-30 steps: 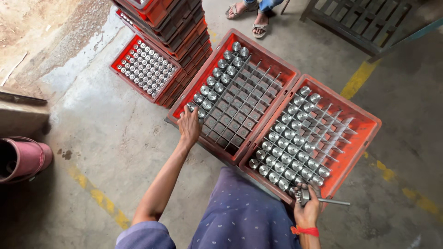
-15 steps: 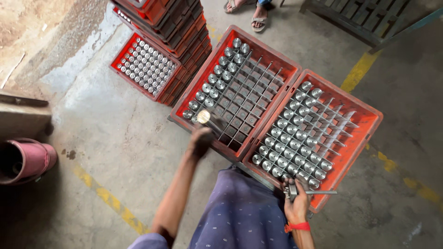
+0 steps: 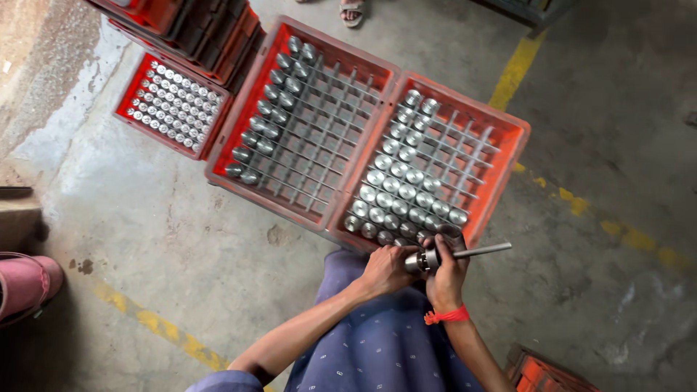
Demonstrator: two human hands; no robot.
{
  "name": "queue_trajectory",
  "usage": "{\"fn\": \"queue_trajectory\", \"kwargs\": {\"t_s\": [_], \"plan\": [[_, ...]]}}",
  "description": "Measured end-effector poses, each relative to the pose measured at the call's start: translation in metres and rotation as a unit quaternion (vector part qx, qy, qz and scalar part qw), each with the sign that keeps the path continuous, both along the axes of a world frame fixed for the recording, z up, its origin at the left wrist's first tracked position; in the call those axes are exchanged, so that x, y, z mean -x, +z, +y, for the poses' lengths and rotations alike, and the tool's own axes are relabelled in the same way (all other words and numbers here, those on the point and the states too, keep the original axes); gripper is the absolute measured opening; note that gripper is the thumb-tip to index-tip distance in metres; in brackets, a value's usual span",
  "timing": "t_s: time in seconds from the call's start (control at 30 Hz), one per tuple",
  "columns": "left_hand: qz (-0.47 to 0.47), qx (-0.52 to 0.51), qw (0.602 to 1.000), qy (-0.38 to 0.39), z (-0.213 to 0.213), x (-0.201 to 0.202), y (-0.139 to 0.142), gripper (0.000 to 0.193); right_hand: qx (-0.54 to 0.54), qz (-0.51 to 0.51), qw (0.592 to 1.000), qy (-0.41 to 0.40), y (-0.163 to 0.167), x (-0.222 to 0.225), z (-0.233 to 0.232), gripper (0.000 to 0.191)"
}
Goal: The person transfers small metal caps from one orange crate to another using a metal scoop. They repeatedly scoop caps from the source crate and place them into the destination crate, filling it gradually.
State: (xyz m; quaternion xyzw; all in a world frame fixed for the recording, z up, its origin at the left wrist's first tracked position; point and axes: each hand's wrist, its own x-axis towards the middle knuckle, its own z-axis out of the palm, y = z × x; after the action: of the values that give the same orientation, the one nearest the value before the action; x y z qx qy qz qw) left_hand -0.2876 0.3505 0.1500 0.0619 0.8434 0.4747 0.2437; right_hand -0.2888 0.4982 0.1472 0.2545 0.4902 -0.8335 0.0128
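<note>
- As I look down from the head camera, both of my hands meet just beyond the near edge of the right-hand orange crate (image 3: 508, 181), above my blue patterned garment (image 3: 377, 341).
- My left hand (image 3: 385, 267) has its fingers curled and pinching the small metal cylinder (image 3: 415, 261) from the left.
- My right hand (image 3: 446, 272), with a red band (image 3: 446, 316) at the wrist, is closed around the metal rod tool (image 3: 479, 251); the rod's free end sticks out to the right, over the concrete floor (image 3: 181, 239).
- The cylinder sits at the tool's left end, touching it, between my two hands.
- The right-hand crate carries rows of metal cylinders (image 3: 396, 185) along its left and near sides of the grid.
- The left-hand orange crate (image 3: 239, 138), touching the first, has cylinders along its left edge only.
- A smaller red crate (image 3: 127, 120) of capped parts lies at the far left, beside a stack of crates (image 3: 196, 29).
</note>
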Motion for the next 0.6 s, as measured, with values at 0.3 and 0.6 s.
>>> {"fn": "queue_trajectory", "kwargs": {"t_s": [0.3,0.6], "plan": [[0.008,-0.099,0.993,-0.07,0.042,-0.028,-0.024,0.059,0.018,-0.031,0.995,0.097,-0.036,-0.034,0.07,0.015],[0.154,0.046,0.987,-0.028,0.043,0.069,-0.074,0.065,0.084,-0.008,0.982,-0.17,-0.091,-0.026,0.15,0.022]]}}
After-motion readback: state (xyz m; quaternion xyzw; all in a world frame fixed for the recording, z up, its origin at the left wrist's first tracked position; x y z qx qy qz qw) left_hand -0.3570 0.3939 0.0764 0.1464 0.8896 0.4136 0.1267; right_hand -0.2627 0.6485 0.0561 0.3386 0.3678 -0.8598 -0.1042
